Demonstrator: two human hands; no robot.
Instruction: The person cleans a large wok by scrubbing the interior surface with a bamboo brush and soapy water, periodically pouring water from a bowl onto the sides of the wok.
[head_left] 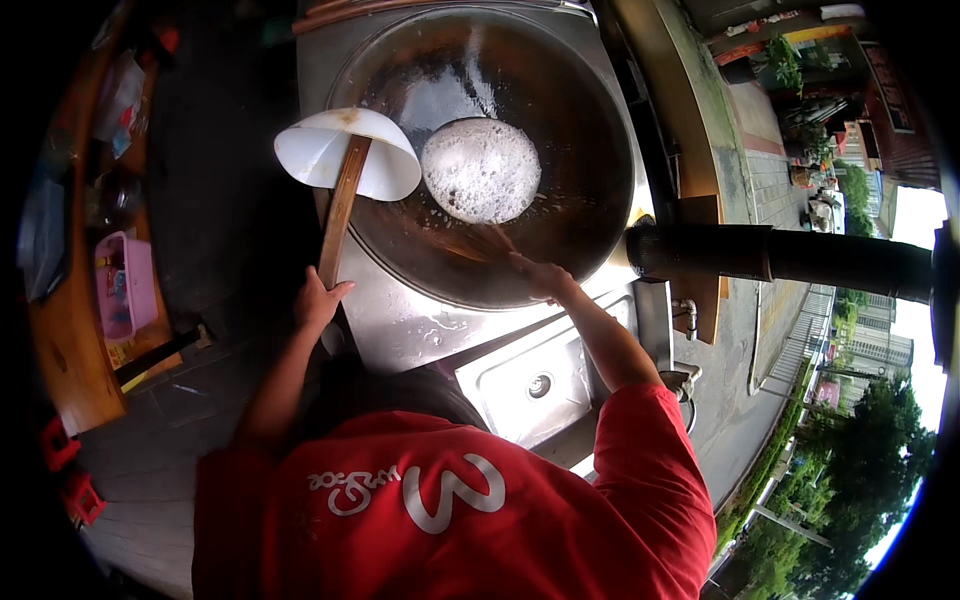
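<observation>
My left hand (pixel 318 300) is closed round the wooden handle of a large ladle with a white bowl (pixel 392 168). The bowl is tilted over the left rim of a wide, dark wok (pixel 590 190). Foamy, whitish liquid (pixel 480 170) pools in the bottom of the wok. On the near inside wall, my right hand (pixel 543 280) grips a brown brush (pixel 478 243), apparently a bamboo wok brush. Its bristle end lies against the wok just below the foam and is partly blurred.
A steel counter (pixel 400 335) surrounds the wok, with a small sink (pixel 540 385) at its near right. Taps (pixel 686 310) and a thick black pipe (pixel 780 255) stand on the right. Leftward, a wooden table (pixel 60 340) carries a pink basket (pixel 145 290).
</observation>
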